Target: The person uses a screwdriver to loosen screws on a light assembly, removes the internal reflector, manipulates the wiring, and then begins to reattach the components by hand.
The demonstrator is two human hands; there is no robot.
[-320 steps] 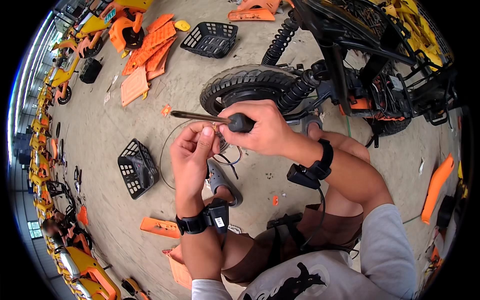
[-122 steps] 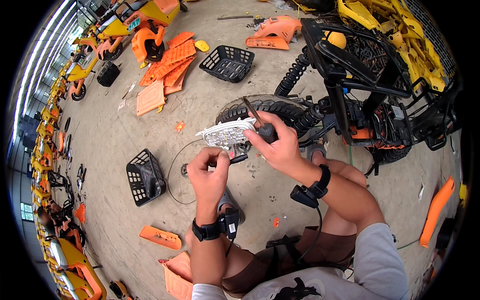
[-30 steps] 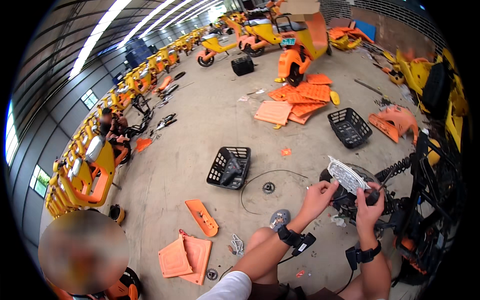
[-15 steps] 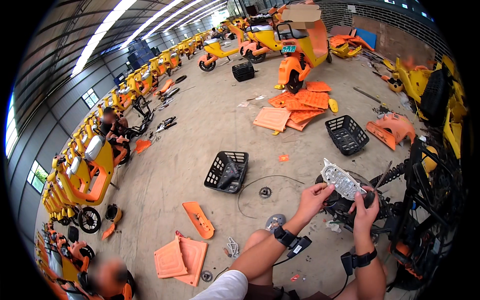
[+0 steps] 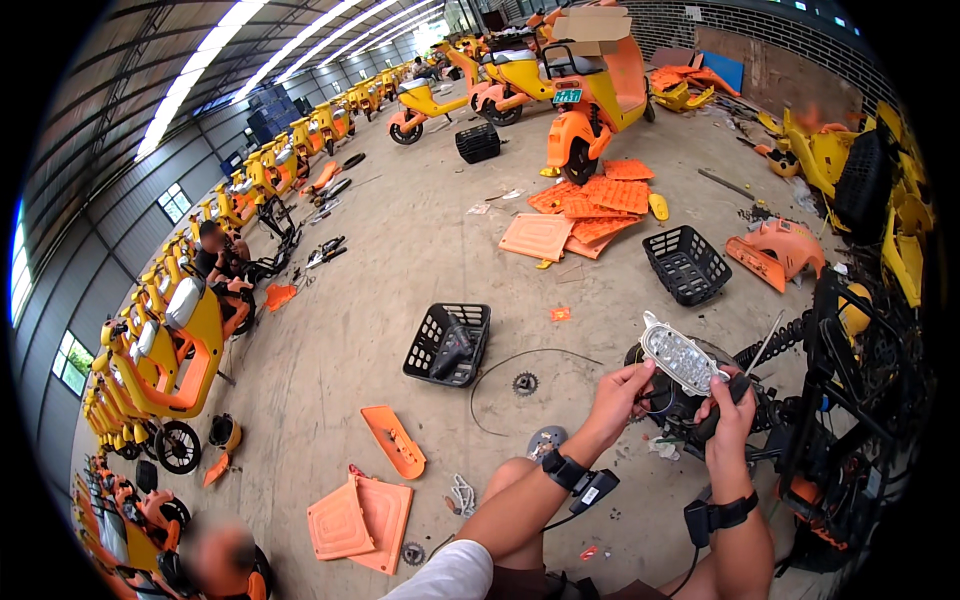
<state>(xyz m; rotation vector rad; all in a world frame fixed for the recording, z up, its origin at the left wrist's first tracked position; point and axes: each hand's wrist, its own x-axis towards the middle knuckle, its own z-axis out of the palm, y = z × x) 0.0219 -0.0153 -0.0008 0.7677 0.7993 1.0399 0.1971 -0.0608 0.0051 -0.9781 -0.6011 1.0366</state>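
A clear-lensed lamp unit [image 5: 680, 358] with a pale housing is held up between my hands, tilted down to the right. My left hand [image 5: 622, 395] pinches its lower left edge with thumb and fingers. The fingers of my right hand [image 5: 730, 415] are closed at its right end, with the thumb on the rim. A dark rounded piece shows by the right fingers; whether it is held too, I cannot tell. Behind the lamp lie a dark wheel and cables, partly hidden, beside a stripped black scooter frame [image 5: 835, 390].
A black basket [image 5: 408, 357] with a dark power tool inside and another black basket [image 5: 655, 262] stand on the floor. Orange panels [image 5: 385, 515], a sprocket [image 5: 525, 383] and a cable lie nearby. Scooters [image 5: 180, 350] line the left, where a person [image 5: 215, 255] sits.
My view has shifted slightly, so the floor things sit a little further left. The lamp is turned slightly, its lens facing me more; both hands keep their hold.
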